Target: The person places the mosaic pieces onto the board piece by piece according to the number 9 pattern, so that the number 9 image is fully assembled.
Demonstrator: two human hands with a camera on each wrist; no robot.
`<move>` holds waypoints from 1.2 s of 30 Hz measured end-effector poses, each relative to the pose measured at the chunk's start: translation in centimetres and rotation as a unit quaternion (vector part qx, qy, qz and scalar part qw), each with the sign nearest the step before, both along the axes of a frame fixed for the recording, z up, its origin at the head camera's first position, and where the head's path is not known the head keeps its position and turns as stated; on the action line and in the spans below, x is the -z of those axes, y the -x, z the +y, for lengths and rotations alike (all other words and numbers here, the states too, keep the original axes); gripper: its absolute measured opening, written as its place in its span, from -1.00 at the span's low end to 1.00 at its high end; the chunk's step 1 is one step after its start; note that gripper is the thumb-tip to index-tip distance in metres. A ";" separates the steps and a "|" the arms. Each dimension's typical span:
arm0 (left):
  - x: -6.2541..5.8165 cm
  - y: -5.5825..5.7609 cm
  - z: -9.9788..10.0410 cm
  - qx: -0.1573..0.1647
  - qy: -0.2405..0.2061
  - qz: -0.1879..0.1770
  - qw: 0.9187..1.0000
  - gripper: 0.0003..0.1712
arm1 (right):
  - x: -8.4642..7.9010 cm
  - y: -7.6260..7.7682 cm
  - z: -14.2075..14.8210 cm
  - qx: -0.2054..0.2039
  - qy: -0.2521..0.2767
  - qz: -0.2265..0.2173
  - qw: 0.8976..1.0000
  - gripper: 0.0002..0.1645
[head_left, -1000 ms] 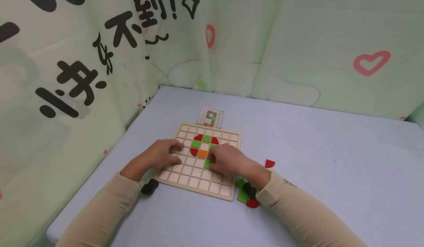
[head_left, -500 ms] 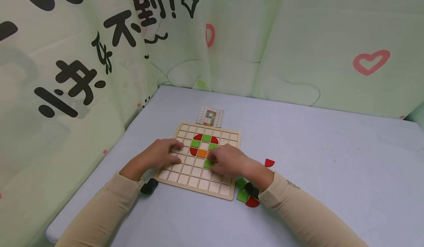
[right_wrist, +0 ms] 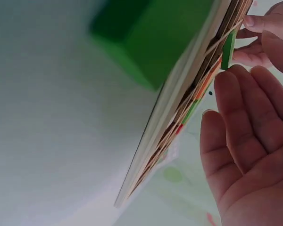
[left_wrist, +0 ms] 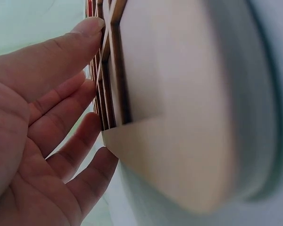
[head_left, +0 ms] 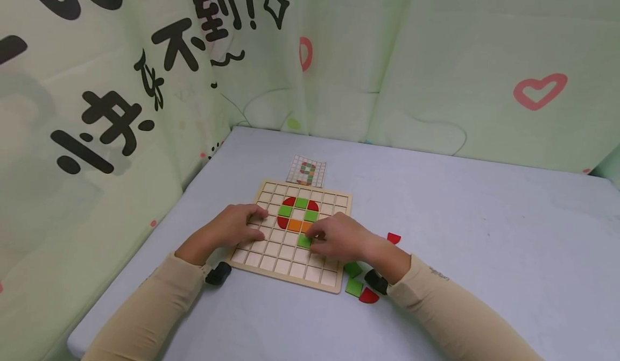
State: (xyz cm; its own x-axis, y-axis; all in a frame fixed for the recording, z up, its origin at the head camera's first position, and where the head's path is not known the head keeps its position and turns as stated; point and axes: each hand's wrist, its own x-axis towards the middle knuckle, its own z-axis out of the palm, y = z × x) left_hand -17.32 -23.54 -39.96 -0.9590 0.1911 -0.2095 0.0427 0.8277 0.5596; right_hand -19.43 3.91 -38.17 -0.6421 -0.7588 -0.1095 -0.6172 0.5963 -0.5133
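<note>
A wooden grid board (head_left: 283, 250) lies on the table, with red, green and orange tiles forming a looped figure. My left hand (head_left: 235, 225) rests at the board's left side, fingers and thumb spread and slightly bent, holding no tile; the left wrist view shows its fingertips (left_wrist: 92, 28) by the grid. My right hand (head_left: 341, 237) is over the right half, its thumb and index finger at opposite edges of a green square tile (head_left: 304, 241). In the right wrist view that green tile (right_wrist: 228, 51) stands slightly proud of the grid. The thumb's contact is hidden there.
A small printed pattern card (head_left: 307, 170) lies behind the board. Loose green tiles (head_left: 354, 287) and a red quarter-round tile (head_left: 369, 295) lie by the board's right corner, with another red quarter-round tile (head_left: 394, 238) farther right. Curtains (head_left: 436, 70) border the table.
My right hand has shifted slightly right and toward me, uncovering an orange tile and a green tile above it. The green tile at its fingertips and my left hand stay in place.
</note>
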 end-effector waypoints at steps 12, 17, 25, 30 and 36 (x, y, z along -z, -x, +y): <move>0.1 -0.1 0.0 -0.003 -0.005 -0.003 1.000 -0.47 | 0.0 0.0 0.3 0.001 -0.005 -0.018 1.000 -0.67; 0.1 -0.1 0.0 -0.001 -0.006 -0.003 1.000 -0.46 | 0.1 0.0 0.2 0.000 -0.008 -0.021 1.000 -0.67; -0.1 -0.1 0.0 0.001 0.001 -0.001 1.000 -0.46 | -0.1 0.1 0.3 -0.002 -0.015 -0.033 0.999 -0.66; 0.0 0.0 0.1 -0.003 0.005 -0.006 1.000 -0.47 | -0.1 0.2 0.6 -0.004 -0.016 -0.037 0.999 -0.66; 0.0 -0.1 0.1 -0.004 0.004 -0.006 1.000 -0.47 | 0.0 0.2 1.5 0.000 -0.004 -0.041 0.999 -0.67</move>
State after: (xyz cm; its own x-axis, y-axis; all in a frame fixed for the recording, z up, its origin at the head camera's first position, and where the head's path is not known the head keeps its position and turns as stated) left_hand -17.24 -23.46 -39.96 -0.9581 0.1809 -0.2220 0.0292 0.8329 0.5527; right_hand -19.64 5.39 -38.16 -0.6311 -0.7573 -0.1679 -0.5728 0.6010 -0.5574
